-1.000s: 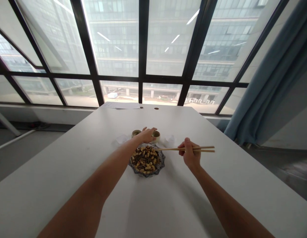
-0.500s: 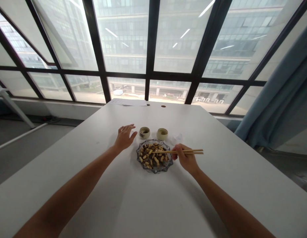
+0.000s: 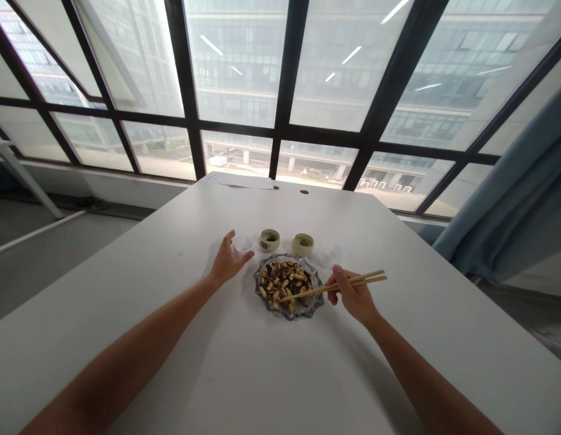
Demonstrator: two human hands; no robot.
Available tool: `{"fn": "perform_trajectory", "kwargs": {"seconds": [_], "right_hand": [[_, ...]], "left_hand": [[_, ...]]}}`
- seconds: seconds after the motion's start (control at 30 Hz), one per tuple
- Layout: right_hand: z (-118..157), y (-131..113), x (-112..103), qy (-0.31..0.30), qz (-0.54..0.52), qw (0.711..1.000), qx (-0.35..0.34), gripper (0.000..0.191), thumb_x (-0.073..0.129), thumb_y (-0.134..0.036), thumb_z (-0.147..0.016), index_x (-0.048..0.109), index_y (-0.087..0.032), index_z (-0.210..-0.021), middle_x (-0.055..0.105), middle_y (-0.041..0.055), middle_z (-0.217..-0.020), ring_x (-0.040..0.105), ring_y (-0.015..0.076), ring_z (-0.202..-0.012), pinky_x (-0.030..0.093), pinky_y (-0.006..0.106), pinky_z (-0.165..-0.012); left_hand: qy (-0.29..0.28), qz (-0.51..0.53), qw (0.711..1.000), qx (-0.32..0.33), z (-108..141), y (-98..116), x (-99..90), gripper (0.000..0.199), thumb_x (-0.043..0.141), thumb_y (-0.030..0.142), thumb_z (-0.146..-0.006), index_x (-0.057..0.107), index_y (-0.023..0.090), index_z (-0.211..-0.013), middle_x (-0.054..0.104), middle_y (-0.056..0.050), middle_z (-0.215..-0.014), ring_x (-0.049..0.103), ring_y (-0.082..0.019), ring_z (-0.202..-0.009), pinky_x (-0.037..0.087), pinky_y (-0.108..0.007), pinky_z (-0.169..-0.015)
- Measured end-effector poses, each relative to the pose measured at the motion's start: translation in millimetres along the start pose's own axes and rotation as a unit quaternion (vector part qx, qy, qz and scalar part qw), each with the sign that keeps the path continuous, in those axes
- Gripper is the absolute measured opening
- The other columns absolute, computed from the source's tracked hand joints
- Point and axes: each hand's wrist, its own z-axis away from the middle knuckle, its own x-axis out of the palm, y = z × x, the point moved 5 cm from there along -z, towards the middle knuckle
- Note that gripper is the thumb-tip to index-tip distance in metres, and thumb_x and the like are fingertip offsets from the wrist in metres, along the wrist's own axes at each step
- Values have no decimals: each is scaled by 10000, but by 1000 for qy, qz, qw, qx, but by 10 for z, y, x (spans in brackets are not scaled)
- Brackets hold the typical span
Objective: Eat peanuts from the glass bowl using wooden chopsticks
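My left hand (image 3: pixel 228 258) curves around a small clear plastic cup (image 3: pixel 243 244), thumb on its near side and fingers on its left. Between the fingers of my right hand (image 3: pixel 353 295) is a pair of wooden chopsticks (image 3: pixel 314 291). Their tips reach into a scalloped glass dish (image 3: pixel 313 312) heaped with peanuts in the shell (image 3: pixel 285 283) and dark sunflower seeds. Whether the tips pinch a peanut is too small to tell. Just behind the dish stand two ceramic cups, one with dark lettering (image 3: pixel 269 240) and one plain (image 3: pixel 303 244).
Another clear plastic container (image 3: pixel 334 255) is right of the ceramic cups. Paper sheets (image 3: pixel 248 182) lie at the far end of the white table (image 3: pixel 208 362), close to two round holes. Beyond are large windows; a blue curtain (image 3: pixel 507 163) hangs at right.
My left hand has closed in around the clear plastic cup, which it covered before. The chopstick tips have moved down toward the near side of the dish. The view has tilted slightly.
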Motion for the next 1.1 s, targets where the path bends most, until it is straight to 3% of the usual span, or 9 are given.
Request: {"fn": "perform_trajectory", "kwargs": {"seconds": [0.17,0.33,0.53,0.87,1.1], "right_hand": [[3,-23,-92,80,9,996,-45,581,547,-692,-839,622,-183,-570,559,17,-383,501,125,-307,412,232,-313],[50,-129,-197,139,23,986,-87,570,482,-633,-912,616,-190,-580,557,16,-398,498,121,-327,423,239,-350],[116,-207,14,24,115,984,-137,529,457,-583,-943,636,-191,-636,605,23,-468,567,143,-411,463,251,-416],[180,-292,112,-37,246,948,-197,535,414,-517,-971,587,-200,-576,595,15,-494,536,122,-430,414,241,-448],[190,-290,148,-45,254,944,-206,530,408,-481,-982,572,-199,-564,577,9,-480,511,113,-417,396,236,-441]], "left_hand": [[-48,-23,997,-51,3,-22,11,896,707,522,-745,311,132,-1448,600,-187,-1257,613,-290,-1112,487,-445,-956],[-56,-53,996,-45,7,29,-5,801,689,502,-761,395,137,-1410,654,-160,-1167,641,-279,-1052,507,-423,-918],[-64,-46,996,-42,11,54,-6,782,682,496,-759,414,132,-1397,666,-152,-1150,649,-274,-1055,512,-411,-918],[-64,-36,997,-31,9,34,10,772,682,498,-760,416,149,-1395,668,-133,-1148,648,-260,-1041,512,-402,-913],[-64,-43,996,-34,9,32,2,774,681,502,-757,423,145,-1393,672,-127,-1116,648,-260,-1029,515,-391,-901]]}}
